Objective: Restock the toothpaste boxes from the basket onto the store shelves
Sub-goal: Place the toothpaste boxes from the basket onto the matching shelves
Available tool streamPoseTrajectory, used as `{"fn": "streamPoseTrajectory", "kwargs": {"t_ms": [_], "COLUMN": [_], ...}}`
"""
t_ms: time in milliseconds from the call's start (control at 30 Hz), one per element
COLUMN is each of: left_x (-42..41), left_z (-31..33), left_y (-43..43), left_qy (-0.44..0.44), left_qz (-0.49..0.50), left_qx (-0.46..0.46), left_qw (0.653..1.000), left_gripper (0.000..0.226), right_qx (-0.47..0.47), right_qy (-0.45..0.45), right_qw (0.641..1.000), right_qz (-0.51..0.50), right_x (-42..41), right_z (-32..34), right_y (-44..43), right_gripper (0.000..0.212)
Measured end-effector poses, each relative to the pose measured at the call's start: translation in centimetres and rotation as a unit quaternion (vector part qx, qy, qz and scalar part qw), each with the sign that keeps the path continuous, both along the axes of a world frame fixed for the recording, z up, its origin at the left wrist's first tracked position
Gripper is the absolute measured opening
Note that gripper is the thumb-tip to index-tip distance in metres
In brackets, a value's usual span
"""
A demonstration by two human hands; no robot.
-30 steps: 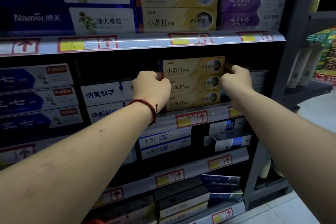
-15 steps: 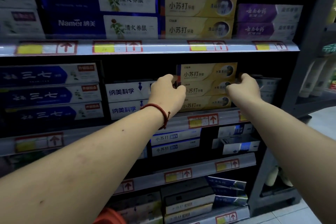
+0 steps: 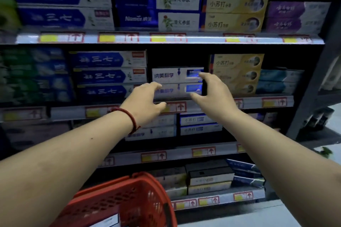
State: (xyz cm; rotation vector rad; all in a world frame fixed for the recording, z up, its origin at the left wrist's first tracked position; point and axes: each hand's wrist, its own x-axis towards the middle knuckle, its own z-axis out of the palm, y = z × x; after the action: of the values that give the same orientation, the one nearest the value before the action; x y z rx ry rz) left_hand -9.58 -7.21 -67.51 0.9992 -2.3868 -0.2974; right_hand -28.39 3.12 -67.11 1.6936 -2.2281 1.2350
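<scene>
Both my hands hover in front of the middle shelf with spread fingers and hold nothing. My left hand [image 3: 145, 101] is at the left end of two stacked white toothpaste boxes [image 3: 173, 75]. My right hand [image 3: 214, 94] is at their right end, its fingers near the blue patch on the boxes. A stack of three yellow toothpaste boxes [image 3: 238, 73] stands just right of my right hand. The red basket [image 3: 125, 201] is at the bottom, below my left forearm, with a white box partly showing inside.
Blue boxes [image 3: 108, 75] fill the middle shelf to the left and teal boxes [image 3: 280, 81] to the right. More rows of boxes sit on the top shelf [image 3: 166, 37] and the lower shelves [image 3: 206, 177]. A grey upright post [image 3: 313, 86] bounds the shelving on the right.
Both hands have let go of the yellow stack and drawn back and left, in front of the white boxes, with fingers spread. The view shifted and the red basket came into sight.
</scene>
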Motion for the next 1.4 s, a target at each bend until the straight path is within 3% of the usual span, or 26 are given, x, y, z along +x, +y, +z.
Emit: {"fn": "streamPoseTrajectory", "kwargs": {"t_ms": [467,700,933,1100,1400], "left_x": [20.0,25.9,28.1,28.5,29.8], "left_z": [-9.8,-16.9,-24.7,-30.4,-37.0], "left_y": [1.4,1.5,2.1,2.4,1.8], "left_qy": [-0.131,-0.177,-0.166,-0.197,-0.306], "left_qz": [0.086,0.098,0.113,0.143,0.220], "left_qx": [0.014,0.063,0.170,0.274,0.425], "left_qw": [0.988,0.977,0.965,0.931,0.823], "left_gripper": [0.069,0.073,0.074,0.071,0.048], "right_qx": [0.133,0.200,0.302,0.387,0.574], "right_qy": [0.055,0.068,0.073,0.042,0.032], "right_qw": [0.970,0.946,0.915,0.885,0.791], "right_qz": [0.198,0.246,0.255,0.255,0.208], "right_x": [20.3,25.0,26.5,27.0,27.6], "right_z": [-11.4,-18.3,-24.5,-29.4,-37.0], "right_y": [-2.5,-2.8,-2.6,-2.3,-2.9], "right_gripper": [0.073,0.076,0.079,0.076,0.079]}}
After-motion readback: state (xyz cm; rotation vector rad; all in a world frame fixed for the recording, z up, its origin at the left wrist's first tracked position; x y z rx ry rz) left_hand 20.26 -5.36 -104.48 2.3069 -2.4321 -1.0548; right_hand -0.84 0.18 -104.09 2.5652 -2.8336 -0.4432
